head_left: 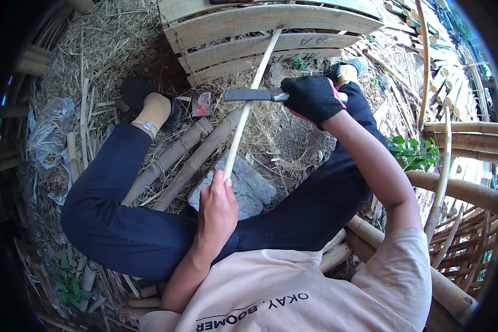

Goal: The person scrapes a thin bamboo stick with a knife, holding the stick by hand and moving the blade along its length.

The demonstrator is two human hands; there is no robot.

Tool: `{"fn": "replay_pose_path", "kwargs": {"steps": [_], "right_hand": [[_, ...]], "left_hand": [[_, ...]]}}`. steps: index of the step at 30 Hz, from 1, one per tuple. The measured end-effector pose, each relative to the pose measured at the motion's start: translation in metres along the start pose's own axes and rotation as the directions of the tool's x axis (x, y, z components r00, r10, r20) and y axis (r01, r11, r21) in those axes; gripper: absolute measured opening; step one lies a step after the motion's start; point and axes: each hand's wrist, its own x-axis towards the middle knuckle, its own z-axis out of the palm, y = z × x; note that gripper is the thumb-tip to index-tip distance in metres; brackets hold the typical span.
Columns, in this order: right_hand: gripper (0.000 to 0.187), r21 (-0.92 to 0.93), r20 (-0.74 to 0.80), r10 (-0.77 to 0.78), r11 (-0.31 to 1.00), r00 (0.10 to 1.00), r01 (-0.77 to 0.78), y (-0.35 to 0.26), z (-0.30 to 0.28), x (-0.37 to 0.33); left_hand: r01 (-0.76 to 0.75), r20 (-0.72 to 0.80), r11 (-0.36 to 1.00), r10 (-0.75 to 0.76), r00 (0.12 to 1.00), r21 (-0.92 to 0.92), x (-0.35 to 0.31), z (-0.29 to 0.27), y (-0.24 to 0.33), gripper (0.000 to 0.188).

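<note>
My left hand [218,207], bare, is closed round the near end of a long pale bamboo strip [239,133]. The strip slants up and away, its far end against a wooden slatted crate [271,39]. In a black glove with red at the cuff, my right hand [311,100] grips the handle of a knife [249,94]. The broad grey blade points left and lies across the strip about midway along it. Below the strip's near part sits a large grey stone [249,188], between my legs.
Two bamboo poles [196,152] lie left of the stone, near a small red packet [202,103]. A clear plastic bag [51,130] rests at the far left. Straw covers the ground. Cut bamboo [448,83] is piled at right, beside a bamboo frame [459,188] and a green plant [414,155].
</note>
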Motion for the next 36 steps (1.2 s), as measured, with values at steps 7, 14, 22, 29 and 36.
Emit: {"fn": "replay_pose_path", "kwargs": {"steps": [7,14,22,29,36], "right_hand": [[0.02,-0.054,-0.006,0.063,0.997,0.998,-0.064,0.017,0.003,0.015],[0.022,-0.058,-0.005,0.046,0.997,0.999,-0.046,0.005,0.007,0.02],[0.019,-0.095,0.0,0.132,0.987,0.991,-0.131,0.019,0.009,0.023],[0.019,-0.051,0.053,0.042,0.998,0.998,-0.039,-0.006,0.006,0.002],[0.019,-0.119,0.079,-0.131,0.983,0.988,0.139,0.0,-0.011,0.002]], "left_hand": [[-0.012,-0.013,1.0,0.012,1.0,0.019,0.0,-0.002,0.002,0.012],[-0.004,-0.077,1.0,0.006,0.997,0.029,-0.02,0.002,-0.011,0.016],[-0.01,-0.028,1.0,0.01,1.0,-0.019,-0.023,0.002,-0.007,0.013],[0.14,0.031,0.99,-0.14,0.99,0.0,-0.038,0.005,-0.005,0.014],[0.013,-0.027,0.999,-0.012,1.0,0.037,-0.041,0.003,0.0,0.01]]}}
